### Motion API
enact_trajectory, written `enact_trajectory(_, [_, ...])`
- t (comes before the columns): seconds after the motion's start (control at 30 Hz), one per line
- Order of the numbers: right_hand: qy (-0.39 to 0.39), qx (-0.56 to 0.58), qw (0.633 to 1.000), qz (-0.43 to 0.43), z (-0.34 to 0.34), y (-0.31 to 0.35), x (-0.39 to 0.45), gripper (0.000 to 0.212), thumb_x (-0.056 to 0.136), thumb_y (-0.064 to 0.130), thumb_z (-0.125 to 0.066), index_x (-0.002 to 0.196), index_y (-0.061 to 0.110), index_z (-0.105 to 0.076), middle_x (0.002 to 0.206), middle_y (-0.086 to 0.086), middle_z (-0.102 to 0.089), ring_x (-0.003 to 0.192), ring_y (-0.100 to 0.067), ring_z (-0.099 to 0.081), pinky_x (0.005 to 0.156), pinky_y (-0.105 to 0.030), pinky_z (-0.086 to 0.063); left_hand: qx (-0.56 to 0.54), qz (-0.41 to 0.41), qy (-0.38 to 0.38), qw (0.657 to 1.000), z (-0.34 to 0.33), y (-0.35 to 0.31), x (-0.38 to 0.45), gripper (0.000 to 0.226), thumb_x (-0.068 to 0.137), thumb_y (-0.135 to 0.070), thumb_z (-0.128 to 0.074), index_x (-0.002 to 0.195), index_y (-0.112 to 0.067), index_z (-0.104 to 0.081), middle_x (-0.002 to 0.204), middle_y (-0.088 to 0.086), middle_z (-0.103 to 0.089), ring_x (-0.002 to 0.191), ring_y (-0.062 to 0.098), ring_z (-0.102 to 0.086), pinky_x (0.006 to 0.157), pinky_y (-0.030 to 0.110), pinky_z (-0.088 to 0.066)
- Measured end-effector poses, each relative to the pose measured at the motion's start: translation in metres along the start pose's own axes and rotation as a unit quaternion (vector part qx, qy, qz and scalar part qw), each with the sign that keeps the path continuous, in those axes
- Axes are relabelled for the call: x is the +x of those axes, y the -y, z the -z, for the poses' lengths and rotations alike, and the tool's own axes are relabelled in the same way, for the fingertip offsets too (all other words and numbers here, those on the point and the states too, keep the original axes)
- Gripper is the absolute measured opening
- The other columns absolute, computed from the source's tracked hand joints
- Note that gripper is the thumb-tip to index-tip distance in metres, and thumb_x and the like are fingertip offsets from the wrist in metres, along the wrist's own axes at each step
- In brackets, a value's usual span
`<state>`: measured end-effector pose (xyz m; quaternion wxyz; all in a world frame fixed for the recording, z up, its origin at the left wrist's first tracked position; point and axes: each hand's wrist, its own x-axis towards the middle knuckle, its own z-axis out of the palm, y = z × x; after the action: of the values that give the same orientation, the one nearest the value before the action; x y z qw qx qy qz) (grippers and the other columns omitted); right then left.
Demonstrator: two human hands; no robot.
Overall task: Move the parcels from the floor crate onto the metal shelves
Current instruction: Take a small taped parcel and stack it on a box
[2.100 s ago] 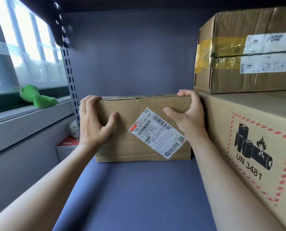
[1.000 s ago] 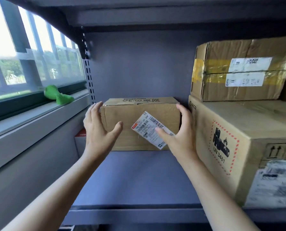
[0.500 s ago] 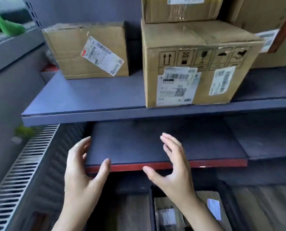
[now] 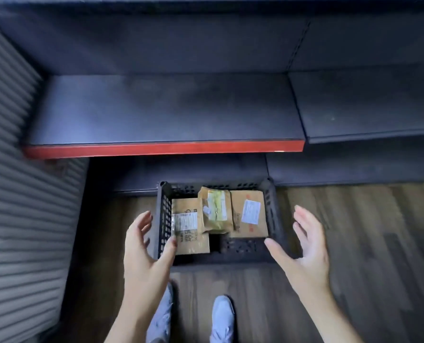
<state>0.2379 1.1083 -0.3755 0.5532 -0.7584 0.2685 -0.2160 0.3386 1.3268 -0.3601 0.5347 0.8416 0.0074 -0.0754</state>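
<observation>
A black perforated floor crate [image 4: 272, 214] stands on the wood floor below the shelves. Inside lie three brown parcels: a box with a white label at the left [image 4: 190, 233], a crumpled padded envelope with yellow tape in the middle [image 4: 216, 211], and a flat box with a white label at the right [image 4: 249, 214]. My left hand [image 4: 146, 246] hovers open above the crate's left wall, its thumb over the left box. My right hand [image 4: 305, 246] hovers open just right of the crate. Both hands are empty. The dark metal shelf with a red front edge [image 4: 164, 148] lies above the crate.
A ribbed radiator [image 4: 15, 206] fills the left side. A second dark shelf board [image 4: 369, 107] adjoins on the right. My two light shoes [image 4: 221, 315] stand on the wood floor just in front of the crate.
My hands let go of the brown box on the upper shelf and dropped away. My view swung down from that shelf to the floor crate, and both open hands now hover beside it.
</observation>
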Motion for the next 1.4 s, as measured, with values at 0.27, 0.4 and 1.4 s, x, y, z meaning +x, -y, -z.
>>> enact_trajectory(0.27, [0.003, 0.037, 0.998, -0.042, -0.014, -0.056, -0.008, 0.079, 0.068, -0.006, -0.076, 0.12, 0.041, -0.041, 0.131, 0.02, -0.044, 0.126, 0.0, -0.042, 0.109, -0.022, -0.032, 0.035, 0.041, 0.057, 0.997, -0.054, 0.037, -0.013, 0.054, 0.083, -0.011, -0.066, 0.123, -0.036, -0.04, 0.121, -0.016, -0.048, 0.11, -0.01, -0.047, 0.094, 0.018, -0.034])
enact_trajectory(0.4, [0.032, 0.036, 0.998, -0.045, -0.031, -0.085, -0.005, 0.081, 0.067, -0.003, -0.079, 0.122, 0.043, -0.04, 0.133, 0.013, -0.045, 0.127, -0.004, -0.043, 0.106, -0.018, -0.033, 0.052, 0.049, 0.085, 0.994, -0.075, 0.058, 0.002, 0.052, 0.084, -0.01, -0.064, 0.122, -0.035, -0.04, 0.121, -0.017, -0.049, 0.113, -0.002, -0.048, 0.098, 0.025, -0.036])
enact_trajectory(1.4, [-0.009, -0.001, 0.995, -0.099, -0.209, -0.412, 0.071, 0.065, 0.07, 0.011, -0.072, 0.131, 0.015, -0.047, 0.13, 0.009, -0.049, 0.124, -0.005, -0.046, 0.109, -0.027, -0.034, -0.124, 0.141, 0.081, 0.979, -0.272, 0.354, 0.148, 0.058, 0.08, -0.023, -0.049, 0.136, -0.037, -0.042, 0.128, -0.012, -0.059, 0.116, 0.006, -0.055, 0.102, 0.038, -0.044])
